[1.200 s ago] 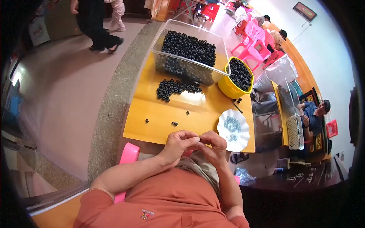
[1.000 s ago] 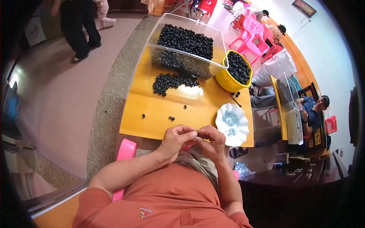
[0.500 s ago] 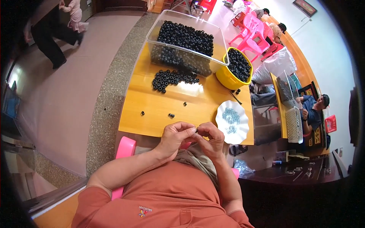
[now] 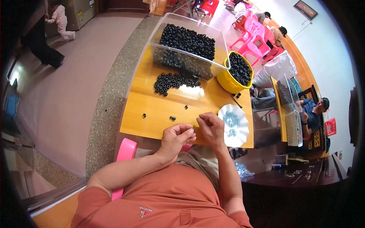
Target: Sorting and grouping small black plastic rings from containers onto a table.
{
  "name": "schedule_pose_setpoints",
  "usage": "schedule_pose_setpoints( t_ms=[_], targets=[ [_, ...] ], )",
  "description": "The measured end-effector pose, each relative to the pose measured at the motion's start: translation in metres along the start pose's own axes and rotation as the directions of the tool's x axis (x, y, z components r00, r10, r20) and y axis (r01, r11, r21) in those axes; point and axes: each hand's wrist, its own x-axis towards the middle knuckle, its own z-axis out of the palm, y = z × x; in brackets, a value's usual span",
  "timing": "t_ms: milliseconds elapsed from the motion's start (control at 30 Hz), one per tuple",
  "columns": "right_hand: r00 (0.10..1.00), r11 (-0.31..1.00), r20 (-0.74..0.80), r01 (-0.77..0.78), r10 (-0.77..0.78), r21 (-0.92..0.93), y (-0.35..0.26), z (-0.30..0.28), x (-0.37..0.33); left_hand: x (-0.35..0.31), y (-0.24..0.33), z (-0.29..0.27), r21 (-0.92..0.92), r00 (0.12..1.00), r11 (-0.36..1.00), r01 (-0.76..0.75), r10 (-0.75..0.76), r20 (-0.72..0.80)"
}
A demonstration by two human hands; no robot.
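My left hand [image 4: 176, 140] is at the near edge of the yellow table [image 4: 140, 100], thumb and fingertips pinched on something too small to make out. A short gap to its right separates it from my right hand [image 4: 211, 129], whose fingers are bent together; any item in them is hidden. Beside the right hand lies a white scalloped plate [image 4: 242, 137] with small clear bluish pieces [image 4: 231, 119] on it. Small dark parts lie in front of my hands: one [image 4: 144, 115] at the left, one [image 4: 172, 118] in the middle and one [image 4: 186, 107] farther back.
Black ring-shaped parts [image 4: 167, 81] are spread before a clear plastic box [image 4: 190, 53] filled with more. A yellow basket [image 4: 226, 82] of black parts stands right of it. A thin dark stick [image 4: 236, 101] lies near the plate. Another person [image 4: 312, 114] sits at the right.
My hands were together at the fingertips and are now apart. The right hand has lifted slightly up and to the right. People at the far left have moved.
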Motion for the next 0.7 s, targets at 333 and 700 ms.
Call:
schedule_pose_setpoints(
  t_ms=[333, 700],
  targets=[
    [0.997, 1.000, 0.070, -0.015, 0.016, -0.012, 0.002, 0.001, 0.011, -0.001, 0.000, 0.002, 0.022, 1.000, 1.000, 0.022, -0.023, 0.004],
    [0.998, 0.886, 0.046, -0.019, 0.046, -0.462, 0.022, -0.103, -0.002, -0.003, -0.002, 0.003, 0.076, 0.997, 0.995, 0.072, -0.073, 0.021]
  ],
)
